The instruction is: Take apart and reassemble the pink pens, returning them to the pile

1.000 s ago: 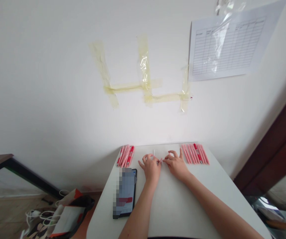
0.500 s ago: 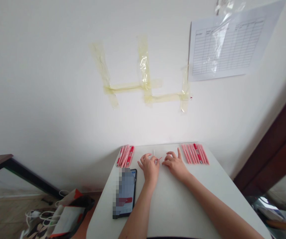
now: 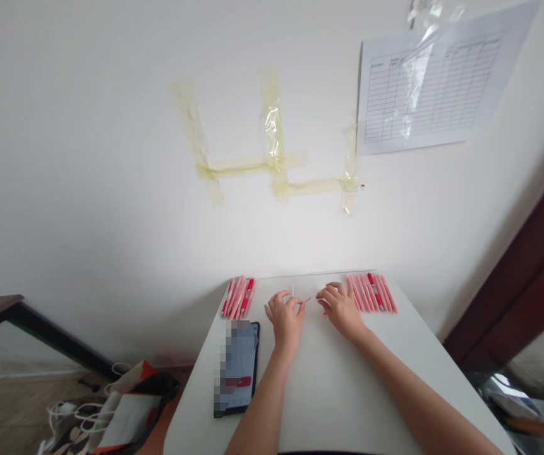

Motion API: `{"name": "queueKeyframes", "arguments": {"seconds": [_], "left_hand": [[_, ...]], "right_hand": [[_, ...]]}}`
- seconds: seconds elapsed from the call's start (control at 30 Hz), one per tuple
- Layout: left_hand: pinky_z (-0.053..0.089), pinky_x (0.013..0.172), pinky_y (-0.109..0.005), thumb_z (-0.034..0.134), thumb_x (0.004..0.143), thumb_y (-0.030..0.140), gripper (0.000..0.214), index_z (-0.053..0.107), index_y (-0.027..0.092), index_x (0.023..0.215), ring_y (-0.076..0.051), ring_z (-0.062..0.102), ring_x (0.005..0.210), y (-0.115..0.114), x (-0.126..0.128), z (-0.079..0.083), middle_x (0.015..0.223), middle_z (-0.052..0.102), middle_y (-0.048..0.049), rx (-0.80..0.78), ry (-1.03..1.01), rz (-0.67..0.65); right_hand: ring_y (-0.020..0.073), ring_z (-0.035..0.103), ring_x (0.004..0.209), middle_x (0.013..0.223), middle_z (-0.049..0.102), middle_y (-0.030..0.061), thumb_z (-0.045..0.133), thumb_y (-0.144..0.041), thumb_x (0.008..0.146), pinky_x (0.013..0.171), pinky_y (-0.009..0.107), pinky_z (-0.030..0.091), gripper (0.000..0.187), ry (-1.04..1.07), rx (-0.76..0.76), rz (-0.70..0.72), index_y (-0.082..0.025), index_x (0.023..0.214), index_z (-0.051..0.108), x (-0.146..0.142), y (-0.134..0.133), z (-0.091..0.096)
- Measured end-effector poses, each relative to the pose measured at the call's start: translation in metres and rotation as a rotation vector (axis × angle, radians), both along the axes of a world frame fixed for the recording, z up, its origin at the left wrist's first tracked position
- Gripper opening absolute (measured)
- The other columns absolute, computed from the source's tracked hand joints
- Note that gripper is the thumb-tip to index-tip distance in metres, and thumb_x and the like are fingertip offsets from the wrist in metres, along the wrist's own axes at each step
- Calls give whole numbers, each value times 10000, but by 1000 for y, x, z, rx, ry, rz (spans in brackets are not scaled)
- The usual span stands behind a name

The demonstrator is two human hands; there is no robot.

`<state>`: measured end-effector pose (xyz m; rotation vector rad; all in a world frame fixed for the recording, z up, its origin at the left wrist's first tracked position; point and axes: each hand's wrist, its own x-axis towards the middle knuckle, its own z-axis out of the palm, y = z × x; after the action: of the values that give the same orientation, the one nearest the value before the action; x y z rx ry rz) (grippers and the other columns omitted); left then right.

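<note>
My left hand (image 3: 285, 319) is closed in a pinch on a thin red stick (image 3: 306, 300), which looks like a pen refill and points toward the right hand. A thin white stick (image 3: 292, 290) lies on the table just beyond the left fingers. My right hand (image 3: 341, 311) hovers low with bent fingers, a short gap from the red stick. Beside its thumb a small red piece (image 3: 325, 313) shows; whether the fingers grip it is unclear. Right of that hand lies a row of pink and red pens (image 3: 371, 292).
Another bunch of pink and red pens (image 3: 238, 298) rests at the table's far left corner. A phone (image 3: 246, 398) lies left of my left forearm. The white table (image 3: 333, 404) meets the wall behind it. Paper bags (image 3: 124, 411) stand on the floor at left.
My right hand has moved slightly right, away from the left one, and its raised finger has bent down. The left hand keeps the red stick nearly in place.
</note>
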<state>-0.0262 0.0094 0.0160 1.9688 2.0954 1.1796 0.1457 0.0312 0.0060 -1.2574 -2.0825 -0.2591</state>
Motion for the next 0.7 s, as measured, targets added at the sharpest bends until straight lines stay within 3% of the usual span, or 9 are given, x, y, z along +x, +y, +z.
{"name": "queueKeyframes", "arguments": {"seconds": [0.33,0.7], "left_hand": [[344,1139,-532,726,820,246,56,780,258,814,-260,528,1226,2,3,-4,1207,636,-67,28,-10,-95],[323,1155,-533,713,833,242,71,783,252,837,-263,520,1242,1,3,-2,1212,636,-72,1,-34,-109]], "right_hand": [[260,558,1138,996,707,50,547,-214,988,1188,626,175,134,-3,-7,-18,-250,1006,675,1,2,-3],[248,564,1113,998,704,40,561,-188,972,1200,631,151,144,-25,-9,-18,-256,1006,684,1,4,-6]]}}
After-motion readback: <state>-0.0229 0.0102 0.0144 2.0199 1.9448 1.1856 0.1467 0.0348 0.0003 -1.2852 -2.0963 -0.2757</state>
